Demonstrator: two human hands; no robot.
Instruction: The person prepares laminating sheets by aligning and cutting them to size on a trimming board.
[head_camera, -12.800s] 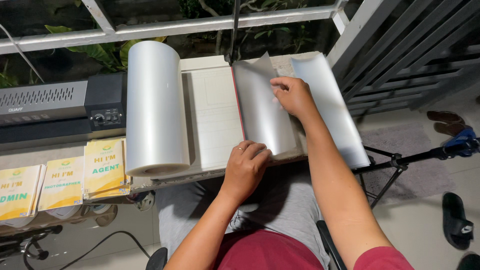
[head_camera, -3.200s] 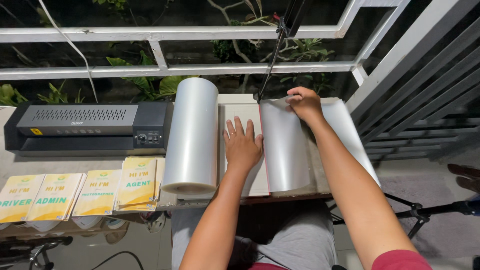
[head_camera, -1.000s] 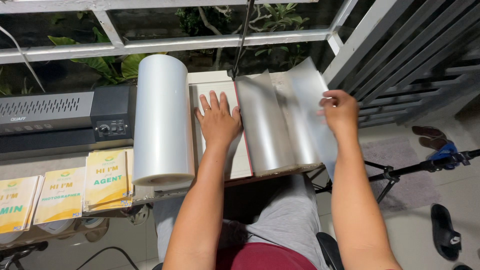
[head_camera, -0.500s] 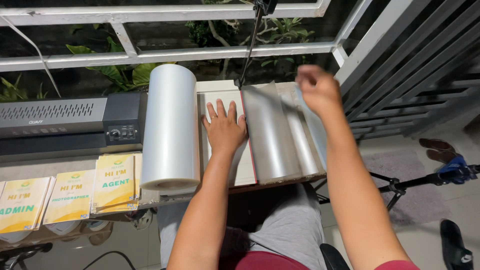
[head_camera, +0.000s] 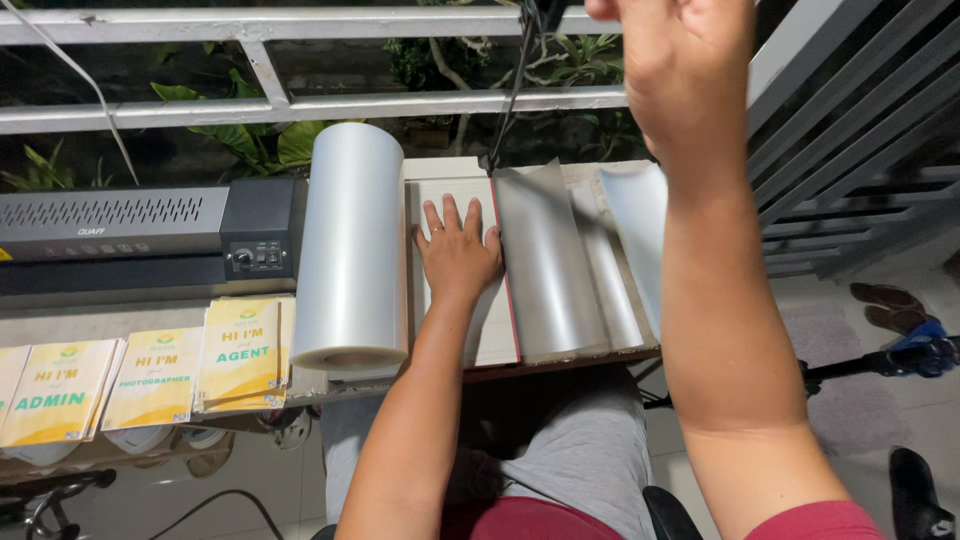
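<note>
Head view cuts off the raised right hand (head_camera: 680, 60) at the top edge, so I cannot tell whether it grips anything. Left hand (head_camera: 458, 250) lies open, fingers spread, flat on the white sheet (head_camera: 495, 335), between the film roll (head_camera: 350, 250) and the curled clear laminating sheets (head_camera: 550, 260) on the surface (head_camera: 130, 320).

Red short sleeves (grey trousers) (head_camera: 590, 470)

Grey-black laminator (head_camera: 130, 235) sat at far left of surface (head_camera: 120, 320). Yellow printed cards (head_camera: 150, 375) lay in a row before it. Green leaves (head_camera: 250, 140) showed behind white railing (head_camera: 300, 105).
</note>
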